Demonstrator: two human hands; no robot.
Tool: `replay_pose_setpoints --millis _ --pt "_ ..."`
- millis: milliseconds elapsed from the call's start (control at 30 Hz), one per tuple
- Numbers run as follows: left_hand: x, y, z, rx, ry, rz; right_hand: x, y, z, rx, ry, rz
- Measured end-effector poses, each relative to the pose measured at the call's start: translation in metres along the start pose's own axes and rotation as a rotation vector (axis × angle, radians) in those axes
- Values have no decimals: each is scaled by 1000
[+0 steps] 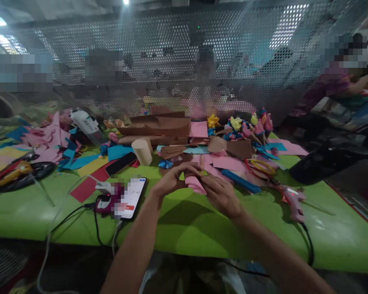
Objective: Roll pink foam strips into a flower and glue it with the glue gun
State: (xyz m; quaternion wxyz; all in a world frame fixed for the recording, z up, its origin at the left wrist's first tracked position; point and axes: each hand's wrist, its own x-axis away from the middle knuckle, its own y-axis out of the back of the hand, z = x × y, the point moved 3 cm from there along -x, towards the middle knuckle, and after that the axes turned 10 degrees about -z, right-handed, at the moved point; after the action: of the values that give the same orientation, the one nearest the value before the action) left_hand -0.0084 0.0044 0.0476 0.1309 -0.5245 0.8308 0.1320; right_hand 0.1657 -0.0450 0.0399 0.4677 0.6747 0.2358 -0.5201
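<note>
My left hand point(173, 177) and my right hand point(223, 194) meet above the green table, both closed on a rolled piece of pink paper point(194, 184). The left fingers curl over its top from the left. From the right, the other fingers press against its side. Behind my hands lie pink paper sheets point(230, 163) and a small crumpled blue wrapper point(165, 164). A blue stick-like tool point(241, 181) rests just beyond my right hand. Scissors with yellow and red handles point(262, 167) lie a little farther right.
A pink glue gun point(294, 204) with a cord lies at right. At left are a lit phone point(133, 198), a purple power adapter point(110, 200) with cables and a cardboard tube point(142, 152). Paper flowers point(248, 124) and brown paper point(159, 124) stand at the back.
</note>
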Motion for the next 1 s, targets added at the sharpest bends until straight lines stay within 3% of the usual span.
replay_pose_setpoints --millis 167,400,700,1000 --pt "-1 -1 7 -152 12 -79 9 -5 -15 -29 -247 -51" --pt "-1 -8 19 -112 160 -183 17 -16 -33 -92 -500 -18" --pt "2 -10 35 -19 309 -165 14 -17 -34 -150 -474 10" --pt "-2 -14 33 89 304 -124 10 -16 -34 -173 -437 0"
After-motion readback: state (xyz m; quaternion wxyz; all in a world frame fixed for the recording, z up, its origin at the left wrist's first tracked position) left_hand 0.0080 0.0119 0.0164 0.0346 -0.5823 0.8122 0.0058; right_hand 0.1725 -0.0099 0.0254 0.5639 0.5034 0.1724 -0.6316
